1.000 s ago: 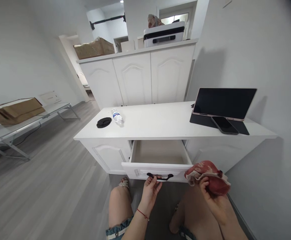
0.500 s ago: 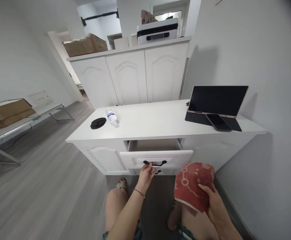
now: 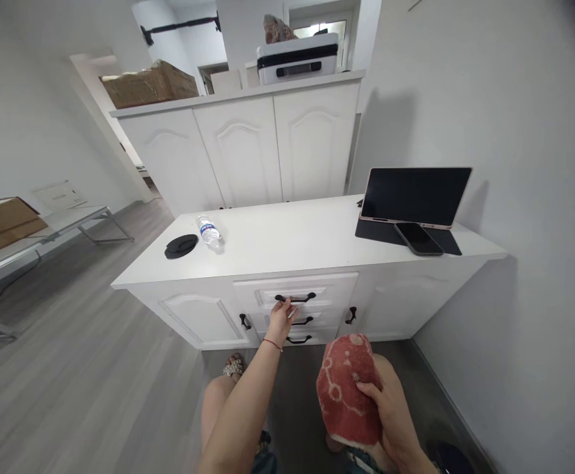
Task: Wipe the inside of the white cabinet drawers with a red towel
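Note:
My left hand (image 3: 283,316) has its fingers closed on the left part of a black drawer handle (image 3: 303,298). That handle belongs to the top drawer (image 3: 336,286) of a white cabinet, and the drawer sits pushed in, level with the front. Over my right leg, my right hand (image 3: 386,408) grips a folded red towel (image 3: 349,388) with a pale pattern, its thumb lying on top. The fingers beneath the towel are hidden.
On the white cabinet top (image 3: 287,237) lie a clear water bottle (image 3: 210,233) and a flat black object (image 3: 181,246) at left. A tablet (image 3: 415,196) stands at right behind a phone (image 3: 418,239). Two lower drawer handles sit below my left hand. A wall borders the right side.
The top drawer was pulled partly out and is now closed, my left hand moving forward with its handle. The towel in my right hand has shifted left and slightly down.

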Demonstrator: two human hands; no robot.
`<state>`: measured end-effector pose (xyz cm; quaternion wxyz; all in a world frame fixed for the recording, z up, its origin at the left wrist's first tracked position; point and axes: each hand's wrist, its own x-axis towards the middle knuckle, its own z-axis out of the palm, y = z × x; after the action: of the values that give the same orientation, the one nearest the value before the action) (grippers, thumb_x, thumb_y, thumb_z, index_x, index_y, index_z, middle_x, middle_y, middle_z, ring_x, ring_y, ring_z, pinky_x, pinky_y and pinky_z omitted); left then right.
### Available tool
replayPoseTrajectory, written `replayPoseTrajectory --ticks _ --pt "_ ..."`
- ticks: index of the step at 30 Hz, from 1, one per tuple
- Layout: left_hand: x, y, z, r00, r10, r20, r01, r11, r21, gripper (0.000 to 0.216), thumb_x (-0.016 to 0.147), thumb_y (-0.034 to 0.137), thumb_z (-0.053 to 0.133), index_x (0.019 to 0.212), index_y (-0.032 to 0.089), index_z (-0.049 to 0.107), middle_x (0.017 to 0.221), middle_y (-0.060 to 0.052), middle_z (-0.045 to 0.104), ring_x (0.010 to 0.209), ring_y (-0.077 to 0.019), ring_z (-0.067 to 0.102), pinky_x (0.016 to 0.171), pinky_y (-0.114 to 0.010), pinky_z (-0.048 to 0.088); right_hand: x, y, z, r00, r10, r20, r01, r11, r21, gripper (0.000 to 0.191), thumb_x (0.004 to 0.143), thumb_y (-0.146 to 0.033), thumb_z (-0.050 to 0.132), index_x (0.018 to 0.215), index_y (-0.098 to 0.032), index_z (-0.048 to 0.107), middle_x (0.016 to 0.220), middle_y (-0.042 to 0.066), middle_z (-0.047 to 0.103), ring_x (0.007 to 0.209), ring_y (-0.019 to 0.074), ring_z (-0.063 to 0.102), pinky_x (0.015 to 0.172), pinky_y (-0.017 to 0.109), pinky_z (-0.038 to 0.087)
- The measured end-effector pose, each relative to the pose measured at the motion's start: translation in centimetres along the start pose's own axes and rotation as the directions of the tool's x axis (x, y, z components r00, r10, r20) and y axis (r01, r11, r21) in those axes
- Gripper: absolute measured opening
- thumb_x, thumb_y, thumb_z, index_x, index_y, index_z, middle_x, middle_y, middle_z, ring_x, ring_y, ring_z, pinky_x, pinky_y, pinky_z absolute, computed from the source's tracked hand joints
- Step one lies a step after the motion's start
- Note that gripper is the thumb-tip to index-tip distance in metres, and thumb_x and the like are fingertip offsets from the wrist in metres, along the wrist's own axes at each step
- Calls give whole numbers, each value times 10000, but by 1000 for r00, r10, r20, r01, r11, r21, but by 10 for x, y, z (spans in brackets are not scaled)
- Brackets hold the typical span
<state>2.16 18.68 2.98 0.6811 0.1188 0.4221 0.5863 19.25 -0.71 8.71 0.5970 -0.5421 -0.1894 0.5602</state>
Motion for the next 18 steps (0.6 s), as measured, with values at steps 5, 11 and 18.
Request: replayPoseTrajectory --ticks 5,11,18 --pt "8 2 5 1000 0 1 0 1000 0 285 683 130 760 635 178 484 710 14 647 627 -83 590 812 -331 517 3 16 -7 981 194 13 -194 981 30 383 511 -328 757 877 -226 714 899 36 749 968 302 654 902 431 501" --pt "9 1 7 1000 2 -15 -2 1000 -5 321 662 154 776 622 189 459 675 30 619 651 -88 587 839 -336 502 9 37 -15 961 257 99 -264 963 56 445 548 -337 753 970 -209 689 945 32 746 966 296 667 895 440 511" --pt "-7 -8 2 1000 15 -18 -16 999 -38 251 675 205 764 704 194 515 801 22 628 798 -100 604 844 -288 442 4 41 -19 962 256 99 -262 964 49 457 558 -334 757 991 -204 687 971 30 743 1027 299 646 956 451 476"
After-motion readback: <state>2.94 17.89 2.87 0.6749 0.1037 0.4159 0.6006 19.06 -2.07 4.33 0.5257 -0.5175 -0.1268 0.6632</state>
